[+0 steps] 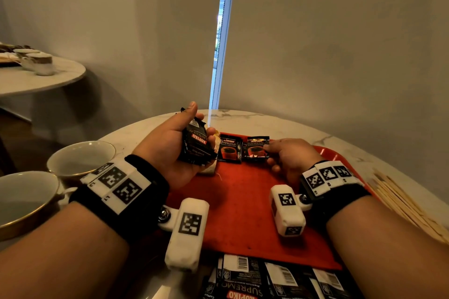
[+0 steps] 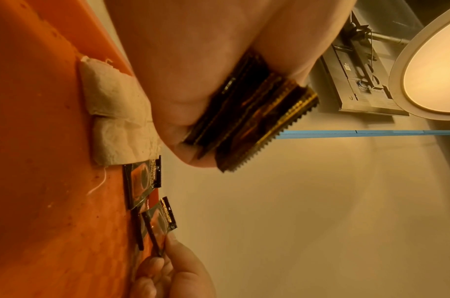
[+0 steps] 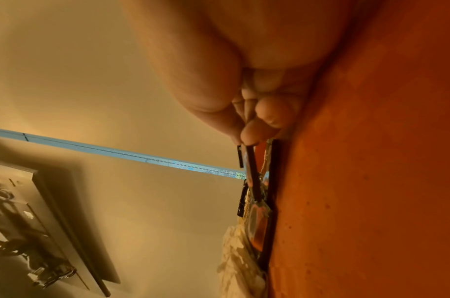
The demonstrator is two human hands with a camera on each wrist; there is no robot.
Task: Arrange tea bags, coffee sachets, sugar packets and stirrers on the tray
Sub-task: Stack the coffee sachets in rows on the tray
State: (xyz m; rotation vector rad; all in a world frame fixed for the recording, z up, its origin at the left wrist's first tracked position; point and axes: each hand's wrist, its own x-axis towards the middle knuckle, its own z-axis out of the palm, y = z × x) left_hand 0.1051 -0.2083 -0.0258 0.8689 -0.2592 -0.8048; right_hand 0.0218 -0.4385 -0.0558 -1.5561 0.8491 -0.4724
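Note:
My left hand [image 1: 181,139] grips a stack of black coffee sachets [image 1: 195,145] above the red tray's [image 1: 238,204] far left; the stack's serrated edges [image 2: 257,125] show in the left wrist view. Two coffee sachets lie side by side at the tray's far edge. My right hand [image 1: 283,153] pinches the right-hand one [image 1: 257,149], its near corner lifted off the tray [image 3: 252,171]. The left-hand sachet [image 1: 229,150] lies flat. White tea bags [image 2: 116,113] sit on the tray under my left hand, partly hidden in the head view.
Two empty cups [image 1: 81,159] stand left of the tray on the marble table [image 1: 279,121]. Wooden stirrers [image 1: 401,204] lie right of the tray. More coffee sachets [image 1: 267,279] lie face down at the table's near edge. A second table [image 1: 36,80] with cups is far left.

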